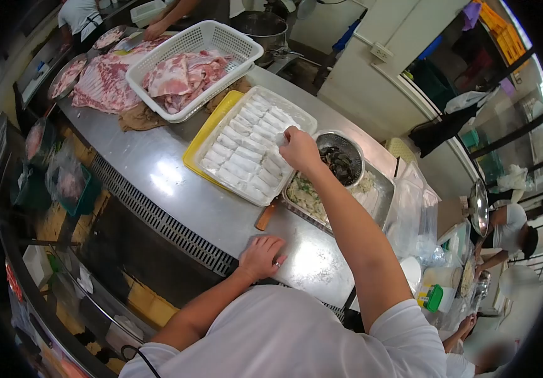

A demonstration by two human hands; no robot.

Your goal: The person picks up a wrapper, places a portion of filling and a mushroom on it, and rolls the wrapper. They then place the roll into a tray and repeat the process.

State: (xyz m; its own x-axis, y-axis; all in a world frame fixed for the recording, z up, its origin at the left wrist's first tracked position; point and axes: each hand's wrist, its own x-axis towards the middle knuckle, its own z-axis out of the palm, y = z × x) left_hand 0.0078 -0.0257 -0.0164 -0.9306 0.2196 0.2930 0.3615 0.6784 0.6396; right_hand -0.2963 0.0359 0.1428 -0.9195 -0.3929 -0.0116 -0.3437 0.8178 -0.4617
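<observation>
The right hand (299, 150) pinched a small white wrapped roll (280, 138), best laid snugly beside its row in the white rectangular tray (303, 118), while the left hand (260, 256) rested flat, empty, on the steel counter (158, 170).

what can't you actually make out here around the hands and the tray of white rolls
- Head view: the right hand hides its own fingertips, so its grip on the white piece at the white tray is unclear.
- The left hand rests on the steel counter; anything under its palm is hidden.
- The metal pan is partly covered by the right forearm.
- The dark contents of the strainer are too small to identify.
</observation>
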